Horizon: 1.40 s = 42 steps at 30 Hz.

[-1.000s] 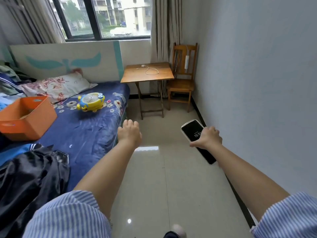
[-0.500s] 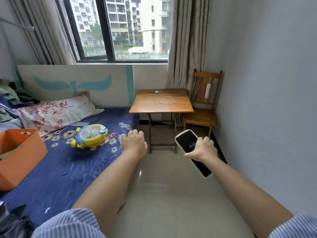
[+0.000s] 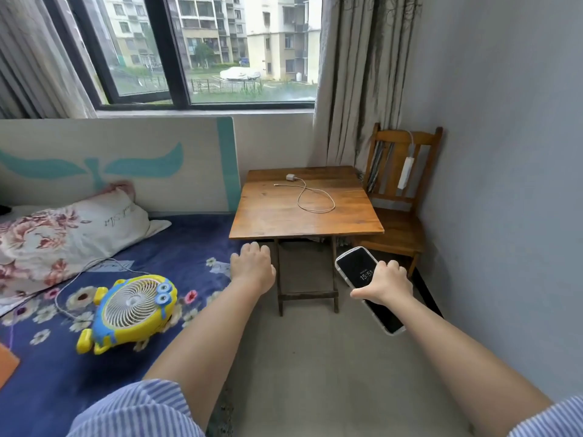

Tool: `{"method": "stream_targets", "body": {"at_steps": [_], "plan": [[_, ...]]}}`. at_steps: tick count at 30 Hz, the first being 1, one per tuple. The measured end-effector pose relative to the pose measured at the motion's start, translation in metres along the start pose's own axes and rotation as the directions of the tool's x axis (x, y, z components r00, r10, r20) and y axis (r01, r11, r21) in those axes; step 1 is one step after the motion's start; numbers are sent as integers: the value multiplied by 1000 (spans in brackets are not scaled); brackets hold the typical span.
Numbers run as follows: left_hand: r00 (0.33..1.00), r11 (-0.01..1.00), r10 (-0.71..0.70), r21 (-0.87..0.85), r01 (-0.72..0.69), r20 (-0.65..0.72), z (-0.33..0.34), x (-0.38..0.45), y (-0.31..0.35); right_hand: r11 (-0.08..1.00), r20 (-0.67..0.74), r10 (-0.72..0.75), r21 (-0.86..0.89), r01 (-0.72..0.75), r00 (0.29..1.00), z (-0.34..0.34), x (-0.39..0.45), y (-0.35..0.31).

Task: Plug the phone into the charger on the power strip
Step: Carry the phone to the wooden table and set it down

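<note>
Two hands out front, and only one is busy: the right hand [image 3: 383,283] is wrapped around the phone [image 3: 369,288], screen lit and facing up, thumb along its near edge. Left hand [image 3: 252,266] hangs loose, fingers relaxed, holding nothing, just short of the near edge of the wooden table [image 3: 303,216]. Ahead of both hands, on that tabletop, lies the charger [image 3: 290,177] with its white cable [image 3: 315,197] looping toward us, well apart from the phone. Off beyond the right hand, the power strip [image 3: 406,172] hangs on the back of the wooden chair [image 3: 400,222]. The charger looks unplugged from here, so there's likely more than one connection to make. Best play, I'd say: close in on the table, let the free left hand pick up the cable's loose end, and keep the phone steady with its port end clear of the palm. Rushing risks dragging the charger off the table.
</note>
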<state>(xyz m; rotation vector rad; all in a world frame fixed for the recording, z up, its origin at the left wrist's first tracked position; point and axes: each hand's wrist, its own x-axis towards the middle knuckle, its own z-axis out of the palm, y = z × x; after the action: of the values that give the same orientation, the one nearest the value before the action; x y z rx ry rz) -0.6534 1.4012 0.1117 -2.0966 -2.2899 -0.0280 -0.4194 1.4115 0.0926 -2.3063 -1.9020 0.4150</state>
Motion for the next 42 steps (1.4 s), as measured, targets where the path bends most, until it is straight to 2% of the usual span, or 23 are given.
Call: {"method": "stream_targets", "body": {"at_steps": [7,14,23,30,37,42], "plan": [[999,1000,-16,-14,16,31,32,185,-3,999,13,-46,-3,46,999,6,184,-55],[990,997,-71,-18,74,123,63,320,-26,993,73,-105,-50,109,992,14,332,-114],[947,973,-225,-7,232,230,129,481,-94,980,203,-146,-105,170,968,79,495,-217],[890,956,-266,-19,293,371,199,563,-147,968,322,-171,-124,220,931,158,580,-302],[866,917,-255,-177,358,430,271,590,-167,950,333,-250,-99,297,909,238,624,-361],[867,880,-275,-254,401,416,315,593,-165,924,303,-337,-77,375,892,283,647,-388]]}}
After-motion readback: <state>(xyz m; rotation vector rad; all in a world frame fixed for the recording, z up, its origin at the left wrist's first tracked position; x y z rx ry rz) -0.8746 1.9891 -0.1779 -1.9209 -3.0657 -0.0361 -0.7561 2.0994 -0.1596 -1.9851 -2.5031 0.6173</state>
